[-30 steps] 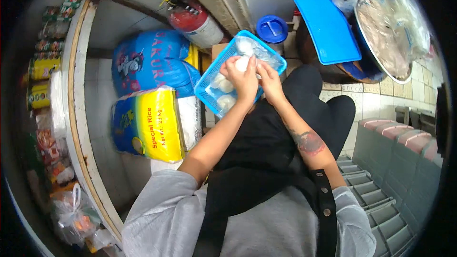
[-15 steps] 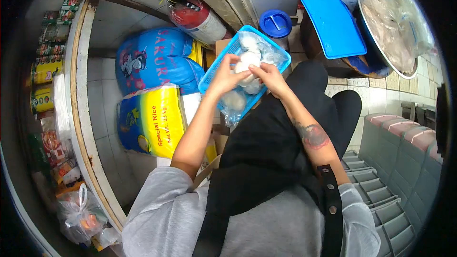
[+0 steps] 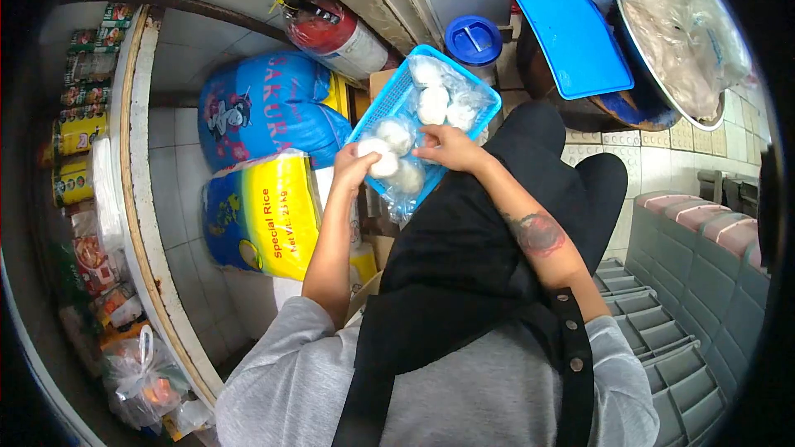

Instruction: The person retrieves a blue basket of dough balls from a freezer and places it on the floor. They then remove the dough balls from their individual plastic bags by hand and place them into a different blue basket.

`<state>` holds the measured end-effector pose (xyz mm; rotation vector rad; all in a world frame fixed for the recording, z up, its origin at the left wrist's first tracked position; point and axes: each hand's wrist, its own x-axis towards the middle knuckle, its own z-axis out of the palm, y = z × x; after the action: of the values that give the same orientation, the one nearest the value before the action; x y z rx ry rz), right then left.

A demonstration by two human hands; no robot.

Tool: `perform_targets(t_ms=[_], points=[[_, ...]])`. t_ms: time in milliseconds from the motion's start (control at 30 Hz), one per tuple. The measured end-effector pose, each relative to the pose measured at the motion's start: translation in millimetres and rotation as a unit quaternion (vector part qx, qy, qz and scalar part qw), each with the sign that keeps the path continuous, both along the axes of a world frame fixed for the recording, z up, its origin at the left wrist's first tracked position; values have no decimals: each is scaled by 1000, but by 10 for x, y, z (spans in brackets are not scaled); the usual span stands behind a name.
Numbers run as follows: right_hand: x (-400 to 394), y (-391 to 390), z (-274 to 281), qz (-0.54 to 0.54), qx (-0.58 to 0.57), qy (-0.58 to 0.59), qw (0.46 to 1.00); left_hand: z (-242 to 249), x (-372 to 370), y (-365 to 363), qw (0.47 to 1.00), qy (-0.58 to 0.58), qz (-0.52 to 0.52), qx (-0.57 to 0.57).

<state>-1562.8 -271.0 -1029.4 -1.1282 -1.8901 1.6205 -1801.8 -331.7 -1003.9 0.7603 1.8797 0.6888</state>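
Note:
A light-blue plastic basket [image 3: 494, 109] stands in front of my lap with clear plastic bags of white round balls in it, perhaps dough or buns. My left hand [image 3: 354, 169] is closed on one white ball [image 3: 377, 157] at the basket's near left side. That ball lies against the near clear plastic bag [image 3: 403, 194], which holds other balls. At the same bag's right edge, the thumb and fingers of my right hand [image 3: 451, 149] pinch what looks like its plastic. Farther back in the basket sits another bag with several white balls [image 3: 432, 106].
Left of the basket are a blue sack [image 3: 269, 112], a yellow rice sack [image 3: 281, 215] and a red fire extinguisher [image 3: 335, 33]. A blue-lidded container [image 3: 474, 40] stands behind it. At right are a blue tray [image 3: 571, 37], a large metal basin [image 3: 716, 124] and grey crates [image 3: 696, 290].
My hands have parted from around the white ball over the basket's middle. The left hand has carried it left and nearer; the right hand has moved toward the near bag.

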Motion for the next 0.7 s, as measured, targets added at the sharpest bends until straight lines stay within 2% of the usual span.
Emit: perform_targets(t_ms=[67, 167, 200, 300, 400, 467, 567, 667, 700], points=[[-11, -1, -87, 37, 54, -106, 992, -76, -170, -72, 981, 192, 34, -25], [-120, -38, -235, 125, 77, -251, 957, -268, -380, -32, 965, 250, -41, -72], [-152, -51, -272, 159, 74, -297, 939, -211, -291, 26, 970, 232, -45, -60], [-172, -10, -314, 158, 67, -316, 933, -753, -415, 159, 987, 146, -52, -53], [-186, 45, -564, 177, 61, -339, 922, -1165, -486, 178, 997, 16, 50, -59], [-151, 46, -400, 164, 38, -336, 927, -1499, -674, 159, 995, -28, 79, -47], [-137, 68, -249, 182, 29, -334, 924, -1251, -763, 240, 975, 150, -74, -144], [-155, 88, -236, 187, 19, -341, 921, -453, -305, 219, 896, 402, -163, -94], [-152, 86, -239, 183, 11, -344, 921, -345, -186, 217, 880, 437, -170, -74]])
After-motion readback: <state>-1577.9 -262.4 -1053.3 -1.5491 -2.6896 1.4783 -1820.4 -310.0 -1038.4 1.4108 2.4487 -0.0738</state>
